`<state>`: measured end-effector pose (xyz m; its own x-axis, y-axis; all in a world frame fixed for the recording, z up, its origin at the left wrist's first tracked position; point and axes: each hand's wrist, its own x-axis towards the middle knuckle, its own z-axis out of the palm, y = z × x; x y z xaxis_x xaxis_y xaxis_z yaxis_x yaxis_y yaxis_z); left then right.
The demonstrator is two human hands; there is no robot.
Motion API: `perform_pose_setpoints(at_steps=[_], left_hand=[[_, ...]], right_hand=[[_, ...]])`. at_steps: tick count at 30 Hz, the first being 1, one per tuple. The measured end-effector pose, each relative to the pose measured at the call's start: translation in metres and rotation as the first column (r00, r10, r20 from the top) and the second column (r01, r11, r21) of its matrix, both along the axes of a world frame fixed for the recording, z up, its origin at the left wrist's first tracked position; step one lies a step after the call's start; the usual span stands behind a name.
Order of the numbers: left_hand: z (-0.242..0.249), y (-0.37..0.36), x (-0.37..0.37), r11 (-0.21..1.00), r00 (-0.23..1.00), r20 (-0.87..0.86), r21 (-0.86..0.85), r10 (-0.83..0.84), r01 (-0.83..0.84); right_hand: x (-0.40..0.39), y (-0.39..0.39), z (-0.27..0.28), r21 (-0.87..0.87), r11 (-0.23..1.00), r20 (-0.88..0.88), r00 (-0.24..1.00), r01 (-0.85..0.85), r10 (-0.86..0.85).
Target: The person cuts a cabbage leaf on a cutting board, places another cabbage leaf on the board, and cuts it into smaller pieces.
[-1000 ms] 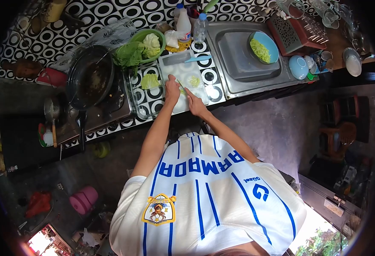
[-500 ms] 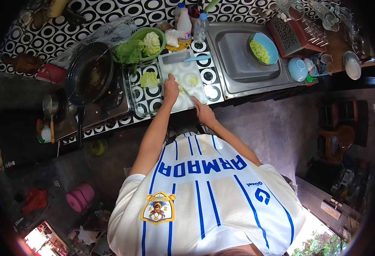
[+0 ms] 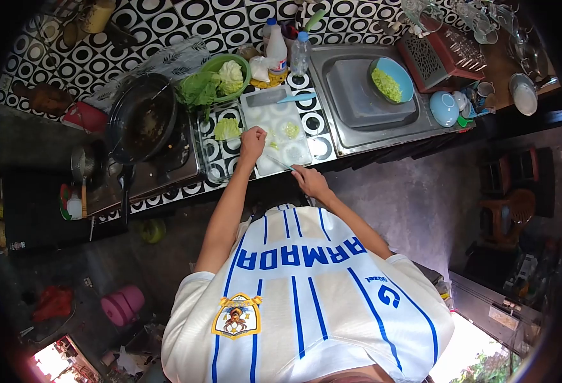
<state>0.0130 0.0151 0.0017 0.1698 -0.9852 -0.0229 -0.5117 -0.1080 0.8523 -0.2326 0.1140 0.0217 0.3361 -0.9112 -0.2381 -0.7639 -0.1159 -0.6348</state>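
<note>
In the head view, my right hand (image 3: pixel 311 182) grips a knife (image 3: pixel 281 163) at the near edge of the white cutting board (image 3: pixel 299 155), its blade angled to the left over the board. My left hand (image 3: pixel 253 142) is at the board's left edge with curled fingers; whatever they hold is hidden. Small green shreds lie between this hand and the blade. Farther back on the board is a little pile of shredded cabbage (image 3: pixel 290 130). To the left of the board, a pale green cabbage leaf (image 3: pixel 227 129) rests in a clear glass tray (image 3: pixel 214 171).
Behind the tray, a green basin (image 3: pixel 240 62) holds leafy greens and cabbage. A blue-handled utensil (image 3: pixel 297 97) lies across the board's far end. A blue bowl (image 3: pixel 406 78) of shredded cabbage sits over the sink (image 3: pixel 340 142). A frying pan (image 3: pixel 142 121) is on the stove at left.
My right hand has drawn the knife back toward me, and the blade lies flatter. My left hand has shifted slightly left and nearer, away from the blade. The view has tilted a little.
</note>
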Motion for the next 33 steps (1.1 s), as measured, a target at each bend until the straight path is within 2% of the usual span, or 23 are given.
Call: perform_pose_setpoints(at_steps=[2, 8, 9, 12, 15, 18, 19, 23, 26, 29, 32, 33], left_hand=[[0.008, 0.005, -0.005, 0.997, 0.996, -0.066, 0.056, 0.065, -0.061], [0.007, 0.038, -0.016, 0.999, 0.999, 0.034, -0.029, 0.037, -0.036], [0.005, 0.042, -0.019, 0.999, 0.999, -0.009, -0.013, 0.036, -0.037], [-0.007, 0.050, -0.027, 0.989, 0.988, -0.146, -0.129, 0.046, -0.065], [-0.007, 0.055, -0.030, 0.981, 0.975, -0.186, -0.125, 0.123, -0.147], [-0.006, 0.057, -0.027, 0.973, 0.970, -0.171, -0.126, 0.170, -0.193], [-0.006, 0.058, -0.025, 0.974, 0.971, -0.168, -0.118, 0.170, -0.191], [-0.004, 0.064, -0.017, 0.976, 0.975, -0.135, -0.103, 0.175, -0.190], [0.001, 0.067, -0.021, 0.977, 0.973, -0.141, -0.085, 0.181, -0.194], [0.000, 0.066, -0.029, 0.977, 0.974, -0.139, -0.085, 0.181, -0.194], [-0.007, 0.064, -0.038, 0.981, 0.974, -0.151, -0.076, 0.168, -0.181], [-0.014, 0.063, -0.039, 0.982, 0.974, -0.158, -0.070, 0.163, -0.176]], right_hand=[[0.006, -0.007, 0.004, -0.019, 1.000, 0.006, 1.000, 0.022, -0.022], [0.006, -0.036, 0.000, -0.037, 0.974, -0.014, 0.975, 0.222, -0.223], [0.005, -0.038, 0.002, -0.060, 0.969, 0.013, 0.971, 0.240, -0.240], [0.007, -0.038, 0.008, -0.043, 0.979, 0.052, 0.979, 0.202, -0.199], [0.019, -0.032, 0.010, -0.026, 0.998, 0.053, 0.997, 0.055, -0.053], [0.034, -0.037, -0.002, -0.051, 0.998, 0.086, 0.996, 0.021, -0.017], [0.039, -0.041, -0.003, -0.040, 0.997, 0.058, 0.997, 0.063, -0.061], [0.040, -0.054, -0.010, -0.101, 0.966, 0.128, 0.966, 0.236, -0.223], [0.033, -0.057, -0.019, -0.099, 0.962, 0.204, 0.952, 0.253, -0.230], [0.029, -0.049, -0.012, 0.009, 0.987, 0.261, 0.952, 0.162, -0.159], [0.019, -0.042, -0.028, -0.042, 0.999, 0.247, 0.969, 0.015, -0.004], [0.016, -0.040, -0.029, -0.042, 0.998, 0.201, 0.979, 0.038, -0.029]])
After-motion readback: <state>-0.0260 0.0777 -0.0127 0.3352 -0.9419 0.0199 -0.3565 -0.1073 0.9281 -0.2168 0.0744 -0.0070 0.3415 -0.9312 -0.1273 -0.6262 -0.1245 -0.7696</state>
